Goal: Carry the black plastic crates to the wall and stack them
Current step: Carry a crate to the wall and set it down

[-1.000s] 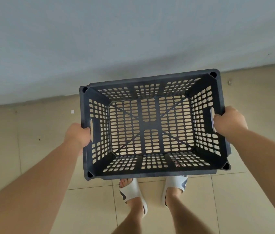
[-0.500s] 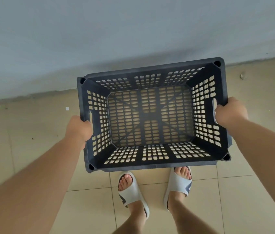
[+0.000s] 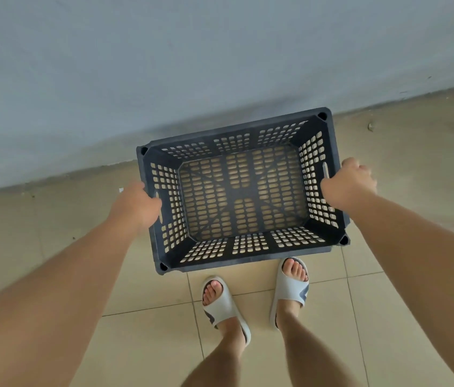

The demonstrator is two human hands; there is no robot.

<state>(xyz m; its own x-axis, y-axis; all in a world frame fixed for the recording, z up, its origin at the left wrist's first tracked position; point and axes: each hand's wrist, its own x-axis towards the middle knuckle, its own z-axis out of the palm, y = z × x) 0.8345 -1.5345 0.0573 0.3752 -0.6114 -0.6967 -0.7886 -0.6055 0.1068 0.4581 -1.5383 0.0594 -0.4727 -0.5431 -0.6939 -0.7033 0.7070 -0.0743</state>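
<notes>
One black plastic crate point(image 3: 248, 259) with slotted walls and floor sits low in front of me, open side up, its far long side close to the base of the wall point(image 3: 220, 65). Whether it rests on the tiles I cannot tell. My left hand point(image 3: 136, 208) grips the left short side at the handle slot. My right hand point(image 3: 348, 182) holds the right short side by its handle slot, fingers curled on the outside. The crate holds nothing. No other crate is in view.
Beige floor tiles point(image 3: 150, 344) run up to the pale blue-grey wall. My feet in white slides point(image 3: 223, 305) stand just behind the crate's near edge. Small bits of debris point(image 3: 371, 126) lie on the floor at the right by the wall.
The crate has gone down and forward toward the wall's base, looking smaller and lower now. Both arms stretched out with it. My feet have come fully into view behind it.
</notes>
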